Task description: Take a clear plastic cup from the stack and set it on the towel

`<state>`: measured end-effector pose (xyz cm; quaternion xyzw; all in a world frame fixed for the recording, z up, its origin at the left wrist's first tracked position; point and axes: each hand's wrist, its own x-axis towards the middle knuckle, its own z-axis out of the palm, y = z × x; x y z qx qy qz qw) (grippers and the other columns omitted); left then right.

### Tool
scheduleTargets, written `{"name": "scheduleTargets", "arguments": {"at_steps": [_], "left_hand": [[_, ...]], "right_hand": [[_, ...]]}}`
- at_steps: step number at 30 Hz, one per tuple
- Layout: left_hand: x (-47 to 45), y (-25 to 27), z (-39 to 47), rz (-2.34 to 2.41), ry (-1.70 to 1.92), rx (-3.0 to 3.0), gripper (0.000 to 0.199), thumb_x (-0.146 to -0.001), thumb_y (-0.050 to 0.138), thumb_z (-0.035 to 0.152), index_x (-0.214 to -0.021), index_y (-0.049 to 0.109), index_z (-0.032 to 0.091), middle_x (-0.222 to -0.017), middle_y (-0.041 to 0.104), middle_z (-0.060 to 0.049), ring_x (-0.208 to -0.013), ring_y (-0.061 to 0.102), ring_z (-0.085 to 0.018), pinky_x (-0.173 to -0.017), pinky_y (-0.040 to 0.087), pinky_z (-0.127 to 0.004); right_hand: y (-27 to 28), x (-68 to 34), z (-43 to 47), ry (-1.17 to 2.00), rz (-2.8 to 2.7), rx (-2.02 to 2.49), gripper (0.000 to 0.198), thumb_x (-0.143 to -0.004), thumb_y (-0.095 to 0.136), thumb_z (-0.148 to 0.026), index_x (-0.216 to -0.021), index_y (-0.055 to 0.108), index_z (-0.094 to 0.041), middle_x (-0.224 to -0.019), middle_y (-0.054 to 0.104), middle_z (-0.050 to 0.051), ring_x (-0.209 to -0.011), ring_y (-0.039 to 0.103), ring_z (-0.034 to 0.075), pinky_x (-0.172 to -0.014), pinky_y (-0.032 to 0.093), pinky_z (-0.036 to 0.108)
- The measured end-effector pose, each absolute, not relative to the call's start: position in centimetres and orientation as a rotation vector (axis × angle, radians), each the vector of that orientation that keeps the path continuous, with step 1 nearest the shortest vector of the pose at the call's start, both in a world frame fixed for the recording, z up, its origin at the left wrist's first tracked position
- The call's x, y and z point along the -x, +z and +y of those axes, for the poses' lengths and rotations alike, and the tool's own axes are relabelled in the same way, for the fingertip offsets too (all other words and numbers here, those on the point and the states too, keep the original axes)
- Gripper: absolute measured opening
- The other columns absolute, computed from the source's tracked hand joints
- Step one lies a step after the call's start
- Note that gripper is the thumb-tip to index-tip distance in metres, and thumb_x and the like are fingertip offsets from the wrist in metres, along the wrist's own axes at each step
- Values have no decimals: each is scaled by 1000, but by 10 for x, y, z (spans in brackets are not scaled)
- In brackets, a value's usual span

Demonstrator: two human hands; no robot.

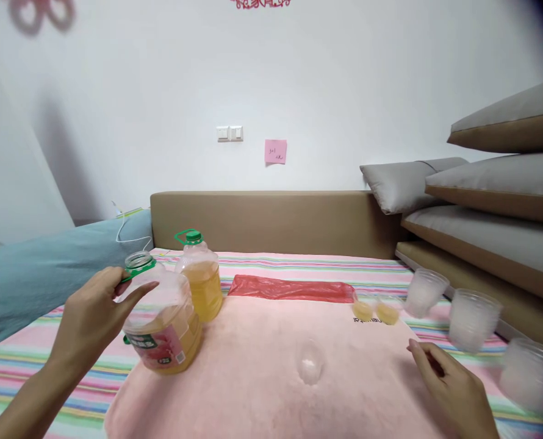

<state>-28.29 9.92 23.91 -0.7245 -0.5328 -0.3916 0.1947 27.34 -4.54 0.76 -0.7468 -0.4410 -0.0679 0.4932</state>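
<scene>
On the left, my left hand point(100, 299) grips the green handle ring at the neck of an uncapped clear jug point(166, 323). The jug is slightly tilted and part full of pale yellow liquid, and its label is pink and green. My right hand point(449, 387) is at the right of the pink mat point(235, 390), fingers curled in towards the thumb, with nothing visible in them. A clear plastic cup point(310, 363) stands on the mat between the hands. Farther back are two small cups point(362, 310) point(387, 312) holding yellow liquid.
Behind the jug stands a second jug point(201, 283) with a green cap. A red plastic bag point(292, 289) lies along the mat's back edge. Stacks of clear cups point(424, 292) point(473, 320) point(532, 375) line the right, beside piled grey-brown cushions point(504, 225).
</scene>
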Motion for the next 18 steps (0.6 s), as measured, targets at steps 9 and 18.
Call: {"name": "scheduleTargets", "arguments": {"at_steps": [9, 18], "left_hand": [[271, 273, 61, -1542, -1020, 1881, 46, -97, 64, 39, -70, 31, 22, -68, 32, 7, -62, 34, -10, -59, 22, -22], [276, 293, 41, -1321, -1152, 1880, 48, -87, 77, 44, -70, 40, 19, -64, 32, 9, -57, 29, -6, -59, 23, -19]], "right_hand": [[14, -252, -40, -380, -1297, 1630, 45, -99, 55, -64, -83, 68, -23, -87, 67, -3, -69, 63, 18, -60, 45, 25], [62, -129, -52, 149, -1338, 1120, 54, -110, 49, -61, -86, 74, -20, -75, 58, 6, -69, 57, 22, -66, 45, 30]]}}
